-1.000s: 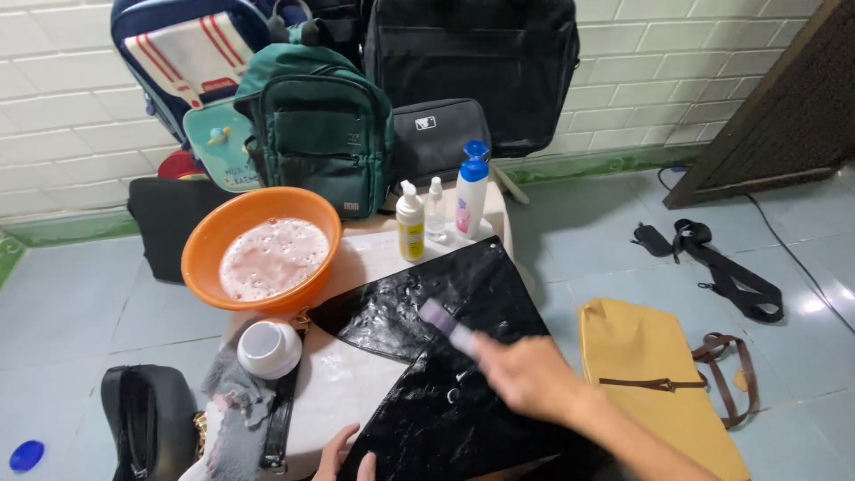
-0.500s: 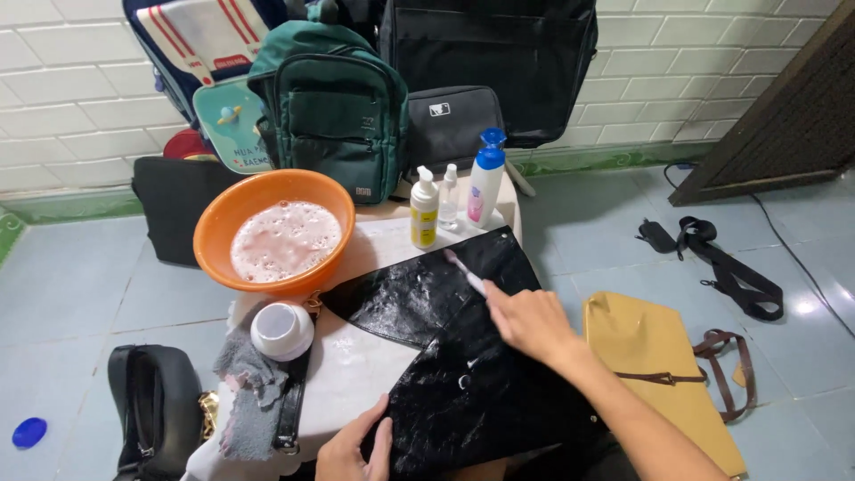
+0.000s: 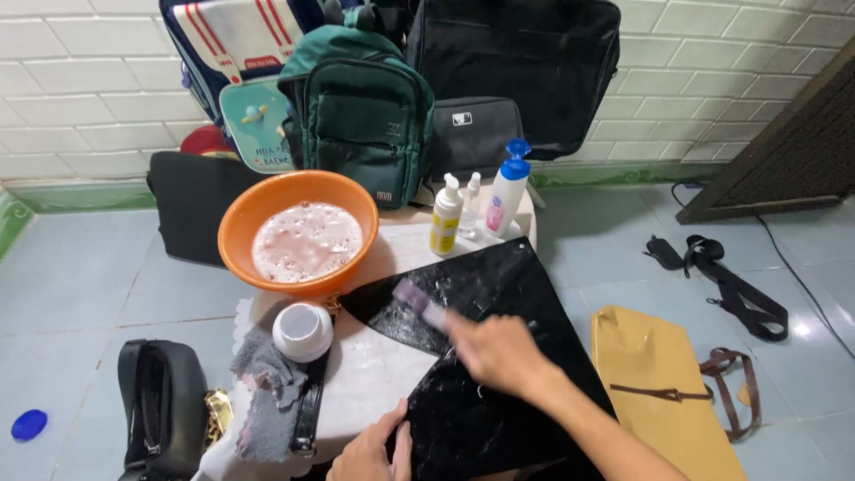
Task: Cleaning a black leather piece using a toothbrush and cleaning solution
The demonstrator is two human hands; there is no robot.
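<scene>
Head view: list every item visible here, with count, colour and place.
glossy bag: 1, black, wet, on table
brush: 1, pale, blurred, on bag
basin: 1, orange, foamy water, table's left
bottles: 3, white, clear, white with blue cap, table's back
cup: 1, white, beside basin
cloth: 1, grey, table's left edge
backpack: 1, green, by wall
large bag: 1, black, by wall
tote: 1, yellow, floor right
strap: 1, black, floor right
handbag: 1, black, floor left
left hand: holds bag edge
right hand: grips brush
</scene>
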